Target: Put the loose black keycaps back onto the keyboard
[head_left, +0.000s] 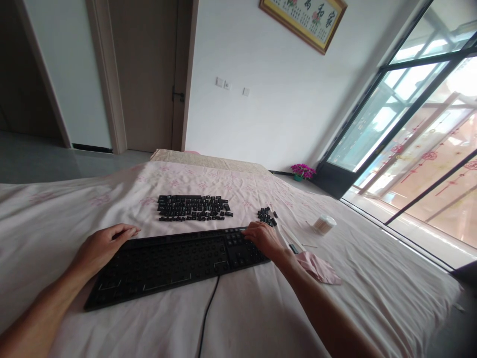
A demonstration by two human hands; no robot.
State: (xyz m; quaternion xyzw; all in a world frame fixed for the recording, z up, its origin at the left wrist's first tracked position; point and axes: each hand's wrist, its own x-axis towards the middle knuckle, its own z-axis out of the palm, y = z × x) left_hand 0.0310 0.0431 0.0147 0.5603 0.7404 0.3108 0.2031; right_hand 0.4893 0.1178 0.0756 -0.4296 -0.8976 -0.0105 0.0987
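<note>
A black keyboard (pixel 167 261) lies tilted across the bed, most of its left and middle part stripped of keycaps. My left hand (pixel 108 243) is at its upper left corner, thumb and fingers pressed together; whatever is between them, if anything, cannot be made out. Over the right end, by the number pad, my right hand (pixel 263 237) has its fingers curled down, and its fingertips are partly hidden. Beyond the keyboard, loose black keycaps (pixel 194 208) are laid out in rows. A smaller group of keycaps (pixel 264 215) sits just past my right hand.
Right of the keyboard are a pink cloth (pixel 319 267), a tub of cotton swabs (pixel 324 224) and a few thin items. A black cable (pixel 208 308) runs from the keyboard toward me. The bedsheet (pixel 372 278) is wrinkled. Purple flowers (pixel 303 171) stand beyond the bed.
</note>
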